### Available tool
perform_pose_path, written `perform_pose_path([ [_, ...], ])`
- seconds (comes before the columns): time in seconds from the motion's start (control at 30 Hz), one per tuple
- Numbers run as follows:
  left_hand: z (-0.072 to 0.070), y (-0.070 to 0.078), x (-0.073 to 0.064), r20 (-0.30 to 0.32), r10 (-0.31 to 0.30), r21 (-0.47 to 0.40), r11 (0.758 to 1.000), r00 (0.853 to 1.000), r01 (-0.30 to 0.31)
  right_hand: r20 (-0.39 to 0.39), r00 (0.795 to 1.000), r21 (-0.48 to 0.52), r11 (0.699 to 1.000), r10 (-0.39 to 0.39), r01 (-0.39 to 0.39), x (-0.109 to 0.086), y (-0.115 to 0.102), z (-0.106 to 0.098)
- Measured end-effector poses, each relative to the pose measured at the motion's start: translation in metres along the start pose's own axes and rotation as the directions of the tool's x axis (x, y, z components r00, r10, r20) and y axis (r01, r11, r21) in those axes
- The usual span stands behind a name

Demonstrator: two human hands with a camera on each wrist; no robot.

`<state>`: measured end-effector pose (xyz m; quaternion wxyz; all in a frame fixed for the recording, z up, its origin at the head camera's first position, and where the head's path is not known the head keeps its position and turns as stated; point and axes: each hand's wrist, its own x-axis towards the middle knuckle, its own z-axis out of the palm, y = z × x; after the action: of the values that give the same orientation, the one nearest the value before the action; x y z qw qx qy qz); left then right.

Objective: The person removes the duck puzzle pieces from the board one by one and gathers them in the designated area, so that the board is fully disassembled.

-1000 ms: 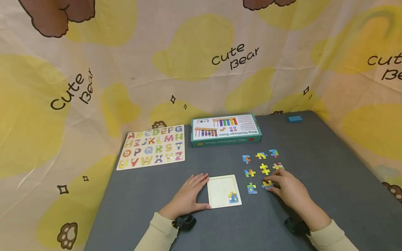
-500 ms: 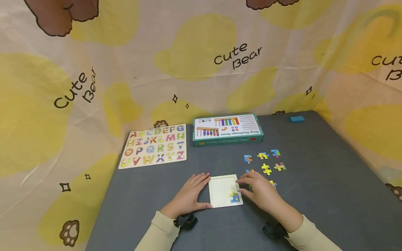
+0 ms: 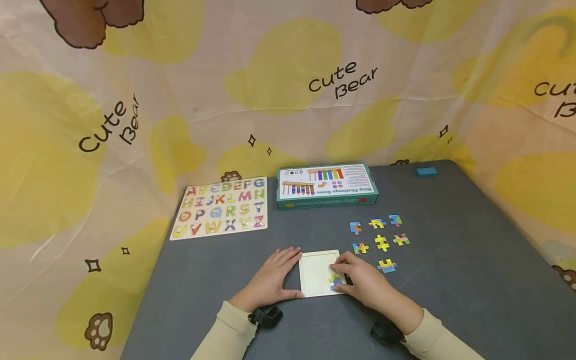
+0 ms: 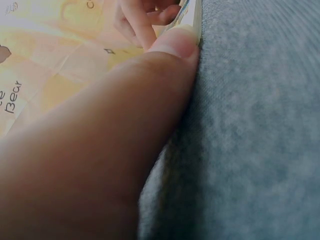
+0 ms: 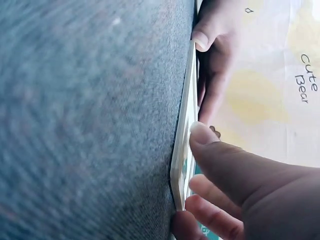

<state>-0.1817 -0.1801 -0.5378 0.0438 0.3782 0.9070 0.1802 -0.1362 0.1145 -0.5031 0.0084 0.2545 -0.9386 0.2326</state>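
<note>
My left hand [image 3: 270, 280] lies flat beside a small white puzzle tray [image 3: 313, 272], thumb and fingertips touching its left edge. In the left wrist view the thumb [image 4: 172, 45] presses against the tray's edge. Over the tray's right side, my right hand [image 3: 366, 282] pinches a jigsaw piece, mostly hidden by its fingers. Blue and yellow jigsaw pieces [image 3: 334, 283] show in the tray's lower right corner under those fingers. The right wrist view has the thumb [image 5: 204, 134] against the tray's top face, the other fingers bent near its edge.
Several loose jigsaw pieces [image 3: 381, 243] lie right of the tray, one [image 3: 387, 266] close beyond my right hand. Behind stand a wooden alphabet board [image 3: 220, 209] and a green-edged game box [image 3: 327, 186]. A blue block [image 3: 426, 172] sits at the back right.
My right hand has moved left from the loose pieces onto the tray. The green and blue piece at the front left of the group has gone from the table. My left hand stays put.
</note>
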Motion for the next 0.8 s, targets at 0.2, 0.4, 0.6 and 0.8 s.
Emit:
perform_pose_path([
  [0.2, -0.0016, 0.0012, 0.0002, -0.009, 0.002, -0.002, 1.000, 1.000, -0.002, 0.003, 1.000, -0.026, 0.999, -0.023, 0.023, 0.0023, 0.0002, 0.0025],
  [0.4, -0.0019, 0.0018, 0.0010, 0.004, -0.003, -0.004, 1.000, 1.000, 0.003, 0.009, 1.000, 0.035, 0.999, -0.017, 0.016, 0.0029, 0.0013, 0.0015],
  [0.6, -0.0020, 0.0014, 0.0012, 0.004, 0.000, -0.003, 1.000, 1.000, 0.000, 0.020, 0.999, 0.088, 0.996, -0.027, 0.025, 0.0015, 0.0019, -0.0009],
  [0.8, -0.0023, 0.0022, 0.0007, 0.009, -0.002, -0.006, 1.000, 1.000, 0.002, 0.023, 0.999, 0.128, 0.991, -0.033, 0.030, 0.0004, 0.0018, -0.0001],
])
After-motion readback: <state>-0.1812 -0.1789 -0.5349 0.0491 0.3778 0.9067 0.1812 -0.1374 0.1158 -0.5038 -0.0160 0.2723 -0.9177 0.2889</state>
